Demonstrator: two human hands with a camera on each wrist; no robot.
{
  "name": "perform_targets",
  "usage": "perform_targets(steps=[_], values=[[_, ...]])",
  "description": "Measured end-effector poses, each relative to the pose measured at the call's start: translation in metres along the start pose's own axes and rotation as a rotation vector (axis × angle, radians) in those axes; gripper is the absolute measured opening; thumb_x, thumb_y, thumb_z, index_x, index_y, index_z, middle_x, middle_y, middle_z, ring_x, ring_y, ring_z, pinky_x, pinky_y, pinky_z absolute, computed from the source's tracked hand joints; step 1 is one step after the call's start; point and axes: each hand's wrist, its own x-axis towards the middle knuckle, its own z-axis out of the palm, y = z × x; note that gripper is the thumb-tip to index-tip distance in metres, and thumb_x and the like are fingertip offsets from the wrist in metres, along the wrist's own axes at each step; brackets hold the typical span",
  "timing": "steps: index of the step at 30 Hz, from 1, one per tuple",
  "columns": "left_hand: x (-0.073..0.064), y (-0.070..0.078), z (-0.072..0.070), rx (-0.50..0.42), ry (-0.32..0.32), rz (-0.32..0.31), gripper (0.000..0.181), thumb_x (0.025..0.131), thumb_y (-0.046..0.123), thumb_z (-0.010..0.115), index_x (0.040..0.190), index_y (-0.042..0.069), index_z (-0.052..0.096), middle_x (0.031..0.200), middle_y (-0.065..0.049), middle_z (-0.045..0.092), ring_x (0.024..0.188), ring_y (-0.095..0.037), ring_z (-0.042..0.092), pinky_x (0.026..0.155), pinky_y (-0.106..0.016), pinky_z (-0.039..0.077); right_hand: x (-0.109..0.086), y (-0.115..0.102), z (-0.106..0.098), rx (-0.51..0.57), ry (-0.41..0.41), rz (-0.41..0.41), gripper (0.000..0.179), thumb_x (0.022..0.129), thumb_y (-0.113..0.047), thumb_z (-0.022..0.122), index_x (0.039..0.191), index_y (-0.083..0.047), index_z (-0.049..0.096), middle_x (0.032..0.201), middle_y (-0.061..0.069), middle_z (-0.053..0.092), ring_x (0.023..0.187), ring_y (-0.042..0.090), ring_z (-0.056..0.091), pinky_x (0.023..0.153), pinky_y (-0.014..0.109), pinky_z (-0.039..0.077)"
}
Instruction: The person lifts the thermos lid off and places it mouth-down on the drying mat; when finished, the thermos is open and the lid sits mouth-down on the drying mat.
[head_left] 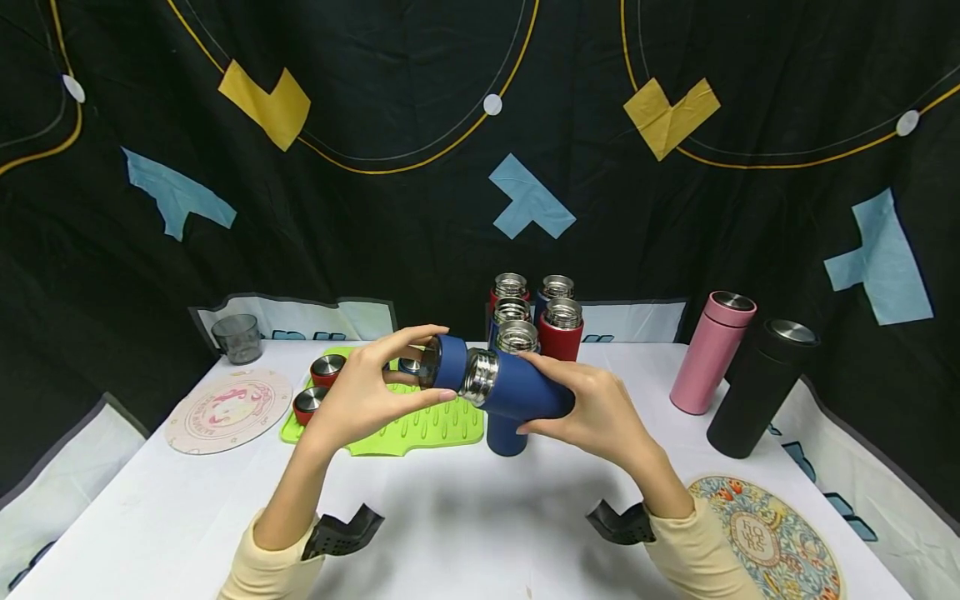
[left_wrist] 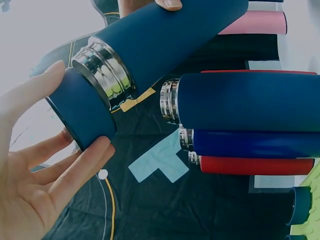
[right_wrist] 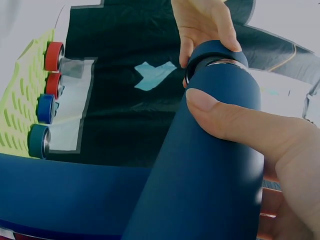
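Observation:
My left hand pinches a blue lid between thumb and fingers. In my right hand is a blue thermos bottle, gripped round its body and tipped on its side with its mouth toward the lid. The bottle's steel threaded neck shows bare beside the lid. The lid lies close against the mouth at a slight angle; I cannot tell whether the threads engage. In the right wrist view the thumb lies along the bottle, and the left hand's fingers hold the lid beyond it.
Behind stand several lidless bottles, including a red one. A green mat carries red lids and blue ones. Pink and black bottles stand right. A grey cup and round mats lie around.

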Motion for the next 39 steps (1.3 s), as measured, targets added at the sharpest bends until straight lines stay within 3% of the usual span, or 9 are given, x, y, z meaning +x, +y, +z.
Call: perform_targets(steps=[9,16,27,39], values=[[0.001,-0.005,0.001,-0.003,-0.034,-0.002,0.069,0.073,0.03,0.086,0.134,0.019,0.056,0.123,-0.005,0.061,0.097,-0.023,0.063,0.078,-0.032,0.057,0.0,0.006,0.0,0.051,-0.025,0.042,0.085,0.062,-0.034,0.092,0.138,-0.02,0.055,0.119,0.008,0.066,0.097,0.027,0.067,0.08,0.041,0.057],[-0.002,-0.016,-0.007,0.05,-0.024,-0.028,0.071,0.073,0.031,0.086,0.135,0.018,0.053,0.125,-0.006,0.06,0.1,-0.023,0.063,0.081,-0.035,0.056,0.0,0.017,-0.004,0.122,0.039,0.096,0.087,0.062,-0.029,0.093,0.138,-0.016,0.054,0.115,0.011,0.068,0.094,0.026,0.068,0.078,0.04,0.057],[-0.007,-0.051,-0.019,0.143,-0.057,-0.076,0.069,0.073,0.025,0.086,0.132,0.009,0.053,0.12,-0.011,0.061,0.101,-0.027,0.063,0.08,-0.038,0.056,-0.009,0.036,-0.001,0.203,0.216,0.215,0.081,0.063,-0.016,0.092,0.133,-0.005,0.052,0.114,0.015,0.067,0.099,0.029,0.067,0.086,0.046,0.054],[-0.011,-0.093,-0.023,0.315,-0.08,-0.083,0.067,0.074,0.025,0.085,0.13,0.003,0.057,0.126,-0.016,0.06,0.109,-0.033,0.06,0.083,-0.043,0.055,-0.021,0.054,0.016,0.284,0.293,0.343,0.074,0.066,-0.018,0.091,0.128,-0.008,0.053,0.111,0.013,0.069,0.098,0.027,0.068,0.086,0.043,0.054]])
